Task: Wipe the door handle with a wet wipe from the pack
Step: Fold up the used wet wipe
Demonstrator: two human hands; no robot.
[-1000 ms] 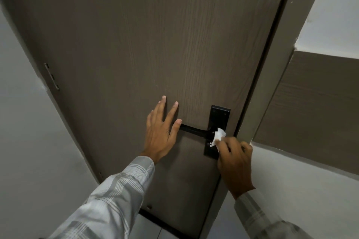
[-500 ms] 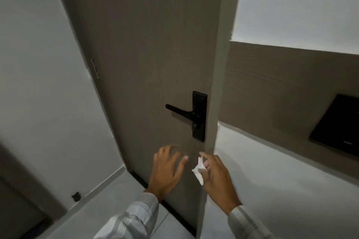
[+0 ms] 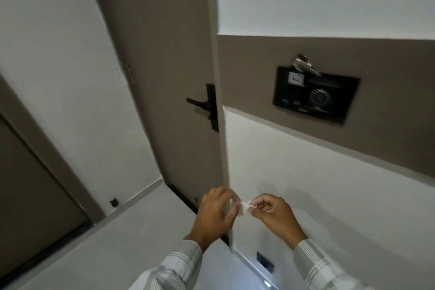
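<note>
The black lever door handle [image 3: 199,103] sticks out from its black plate on the brown door [image 3: 164,54], well above and beyond my hands. Low in the view, my left hand [image 3: 215,215] and my right hand [image 3: 274,215] are held close together in front of the white wall. A small crumpled white wet wipe [image 3: 244,207] is pinched between the fingertips of both hands. Neither hand touches the door or the handle. No pack of wipes is in view.
A black wall panel [image 3: 315,96] with a dial and a card with keys [image 3: 304,65] sits on the brown wall band to the right. A second dark door [image 3: 28,183] is at the left. A small black doorstop [image 3: 114,202] sits at the skirting.
Both hands left the door and handle, dropped low and came together. The wipe, held before by the right hand alone, is now held by both. The view has pulled back and turned right.
</note>
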